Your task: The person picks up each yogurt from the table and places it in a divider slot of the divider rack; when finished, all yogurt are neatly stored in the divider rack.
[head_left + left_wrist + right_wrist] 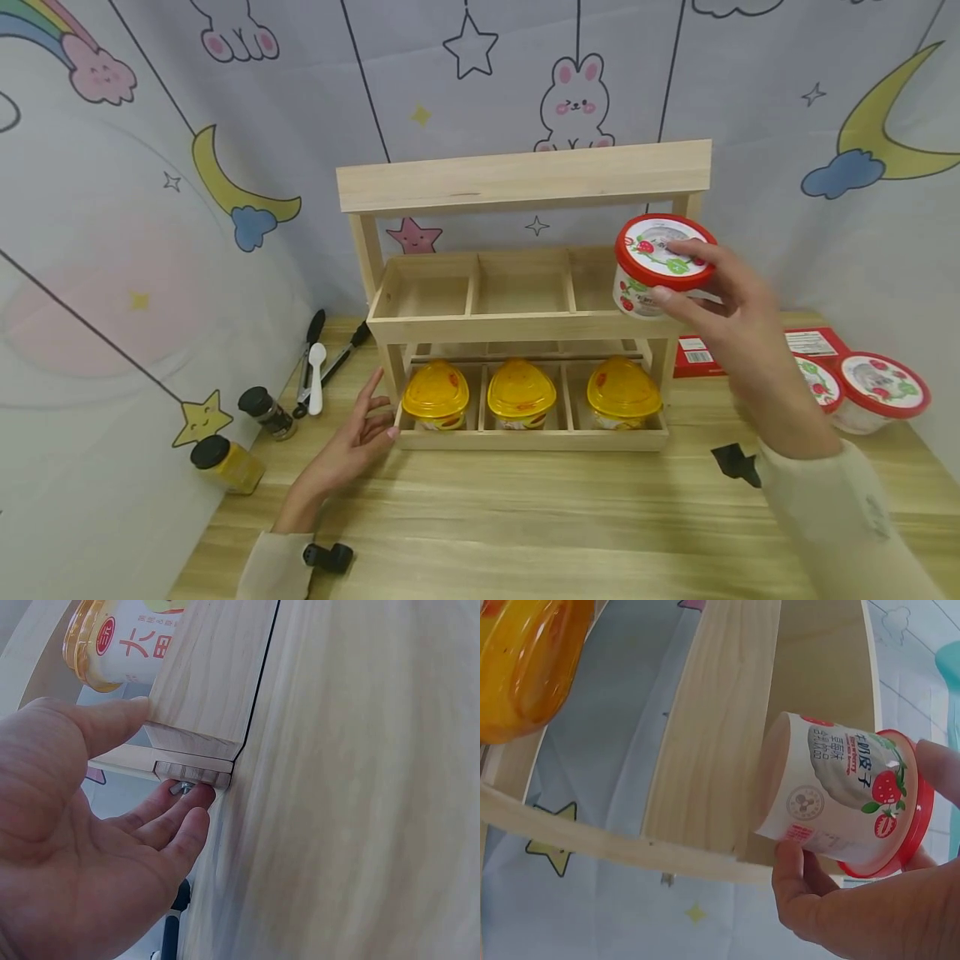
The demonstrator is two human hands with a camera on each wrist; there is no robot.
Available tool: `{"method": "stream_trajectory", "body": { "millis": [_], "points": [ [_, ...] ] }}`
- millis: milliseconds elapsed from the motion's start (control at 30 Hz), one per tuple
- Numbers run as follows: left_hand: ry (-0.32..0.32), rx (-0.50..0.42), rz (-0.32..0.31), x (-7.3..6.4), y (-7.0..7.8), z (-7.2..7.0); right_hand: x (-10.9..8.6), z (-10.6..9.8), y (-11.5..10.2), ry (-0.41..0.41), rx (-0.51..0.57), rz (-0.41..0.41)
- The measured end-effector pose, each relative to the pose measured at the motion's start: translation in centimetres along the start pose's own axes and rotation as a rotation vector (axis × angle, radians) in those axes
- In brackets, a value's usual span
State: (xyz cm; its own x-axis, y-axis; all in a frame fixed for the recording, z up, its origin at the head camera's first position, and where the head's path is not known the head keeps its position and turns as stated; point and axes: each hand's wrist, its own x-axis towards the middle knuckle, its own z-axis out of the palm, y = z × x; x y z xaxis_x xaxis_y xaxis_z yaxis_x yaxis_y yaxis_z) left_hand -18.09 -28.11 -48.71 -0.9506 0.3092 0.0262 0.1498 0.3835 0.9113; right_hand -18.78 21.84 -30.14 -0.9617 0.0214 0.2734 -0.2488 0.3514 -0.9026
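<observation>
My right hand [738, 312] grips a strawberry yogurt cup [637, 296] with a red lid, fingers on the lid and thumb at its side. The cup is tilted over the right compartment of the upper tier of a wooden rack [525, 327]; in the right wrist view the cup's base [772, 776] overlaps that tier's front board. My left hand [352, 446] is at the rack's lower left corner. In the left wrist view its thumb touches the front corner [199, 712], with the other fingers loosely bent by a bolt [184, 787] on the side.
Three yellow-lidded cups [521, 390] fill the lower tier's compartments. More red-lidded cups [881, 387] and a red box [813, 340] stand at the right. On the left are a white spoon [316, 379], black-handled tongs [341, 362] and two black-capped jars [266, 412].
</observation>
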Motion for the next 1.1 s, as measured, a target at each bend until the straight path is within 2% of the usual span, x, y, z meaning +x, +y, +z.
{"method": "stream_trajectory", "body": {
  "millis": [300,700,1100],
  "points": [
    [0.001,-0.002,0.003,-0.1,0.0,0.0,0.6,2.3,-1.0,-0.041,0.045,-0.079],
    [0.000,0.003,0.015,0.0,-0.2,-0.1,1.0,4.6,-2.0,-0.118,0.108,-0.068],
    [-0.002,0.002,0.015,0.0,-0.2,-0.1,1.6,7.1,-3.0,-0.180,0.118,-0.085]
  ]
}}
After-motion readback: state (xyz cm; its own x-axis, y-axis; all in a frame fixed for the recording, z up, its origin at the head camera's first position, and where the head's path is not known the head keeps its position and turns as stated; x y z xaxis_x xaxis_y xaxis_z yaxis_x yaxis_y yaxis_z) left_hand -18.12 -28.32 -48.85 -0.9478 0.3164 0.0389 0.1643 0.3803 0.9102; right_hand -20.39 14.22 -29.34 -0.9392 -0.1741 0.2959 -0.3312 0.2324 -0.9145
